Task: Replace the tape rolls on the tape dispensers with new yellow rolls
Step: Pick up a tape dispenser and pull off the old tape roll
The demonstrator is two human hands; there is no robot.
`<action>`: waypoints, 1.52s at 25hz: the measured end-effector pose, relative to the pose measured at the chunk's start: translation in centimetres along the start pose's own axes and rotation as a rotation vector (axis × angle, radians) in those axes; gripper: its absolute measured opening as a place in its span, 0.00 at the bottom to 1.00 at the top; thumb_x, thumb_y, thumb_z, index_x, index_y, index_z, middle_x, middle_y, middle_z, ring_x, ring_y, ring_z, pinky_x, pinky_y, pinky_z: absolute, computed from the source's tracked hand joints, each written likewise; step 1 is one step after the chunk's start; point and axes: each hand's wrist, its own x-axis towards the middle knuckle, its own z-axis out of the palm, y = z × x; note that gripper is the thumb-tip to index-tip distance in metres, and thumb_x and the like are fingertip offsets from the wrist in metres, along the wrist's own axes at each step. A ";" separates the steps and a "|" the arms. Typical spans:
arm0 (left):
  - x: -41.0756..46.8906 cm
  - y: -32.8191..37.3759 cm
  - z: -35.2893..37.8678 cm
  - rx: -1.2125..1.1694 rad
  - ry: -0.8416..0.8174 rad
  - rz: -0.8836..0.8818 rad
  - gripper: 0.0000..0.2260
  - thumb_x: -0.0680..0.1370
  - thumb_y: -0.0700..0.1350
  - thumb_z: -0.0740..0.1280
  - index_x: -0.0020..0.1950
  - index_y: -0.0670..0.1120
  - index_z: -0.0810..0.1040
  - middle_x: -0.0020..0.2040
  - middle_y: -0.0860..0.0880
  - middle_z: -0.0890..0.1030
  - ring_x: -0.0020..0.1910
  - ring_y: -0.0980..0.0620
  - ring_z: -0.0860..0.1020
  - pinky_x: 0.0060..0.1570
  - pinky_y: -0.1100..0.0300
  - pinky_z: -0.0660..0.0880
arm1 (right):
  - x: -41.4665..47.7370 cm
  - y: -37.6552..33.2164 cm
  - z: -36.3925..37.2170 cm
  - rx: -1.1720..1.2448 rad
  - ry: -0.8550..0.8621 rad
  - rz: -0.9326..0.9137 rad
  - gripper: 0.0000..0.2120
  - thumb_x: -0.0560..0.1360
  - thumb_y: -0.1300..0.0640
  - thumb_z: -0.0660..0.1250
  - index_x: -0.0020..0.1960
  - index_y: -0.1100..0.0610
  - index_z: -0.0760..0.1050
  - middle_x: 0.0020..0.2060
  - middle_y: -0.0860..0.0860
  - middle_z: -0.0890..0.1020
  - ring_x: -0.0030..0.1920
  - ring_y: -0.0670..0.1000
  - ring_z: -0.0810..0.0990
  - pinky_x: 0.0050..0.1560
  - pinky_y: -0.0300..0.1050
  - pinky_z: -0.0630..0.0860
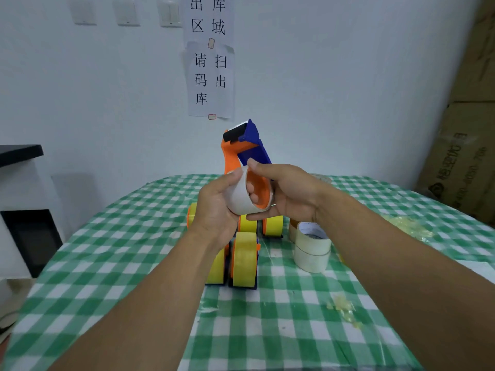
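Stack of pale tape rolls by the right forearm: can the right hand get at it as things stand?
Probably not yet: the right hand holds the dispenser, with the left hand on its white roll. Once freed, likely yes: the stack stands uncovered just below that hand.

You are in a warehouse dispatch corner. Two paper notices taped to the white wall ahead of you read 出库区域 and 请扫码出库. Printed cardboard cartons stack up beyond the table's far right corner. Packing-tape dispensers loaded with yellow rolls stand mid-table on the green checked cloth.
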 end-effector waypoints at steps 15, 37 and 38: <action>0.3 -0.4 -0.2 -0.148 -0.105 -0.048 0.15 0.82 0.43 0.56 0.59 0.37 0.78 0.34 0.44 0.78 0.31 0.48 0.77 0.35 0.58 0.78 | -0.2 -0.3 -1.8 -0.035 0.041 -0.104 0.15 0.77 0.52 0.72 0.61 0.58 0.81 0.44 0.55 0.84 0.37 0.54 0.85 0.49 0.67 0.82; 0.6 -0.4 1.8 0.264 0.128 0.060 0.15 0.85 0.52 0.58 0.50 0.48 0.82 0.43 0.51 0.86 0.45 0.50 0.84 0.52 0.47 0.80 | 0.3 0.7 -1.3 -0.089 0.164 -0.008 0.21 0.76 0.49 0.73 0.63 0.59 0.77 0.55 0.59 0.81 0.52 0.60 0.83 0.47 0.60 0.84; 0.6 -0.3 1.8 0.276 0.152 0.055 0.16 0.85 0.52 0.58 0.49 0.48 0.82 0.39 0.52 0.86 0.41 0.52 0.84 0.46 0.51 0.80 | 0.4 0.9 -1.4 -0.105 0.169 -0.049 0.20 0.75 0.53 0.74 0.63 0.58 0.77 0.57 0.59 0.80 0.54 0.61 0.83 0.48 0.62 0.84</action>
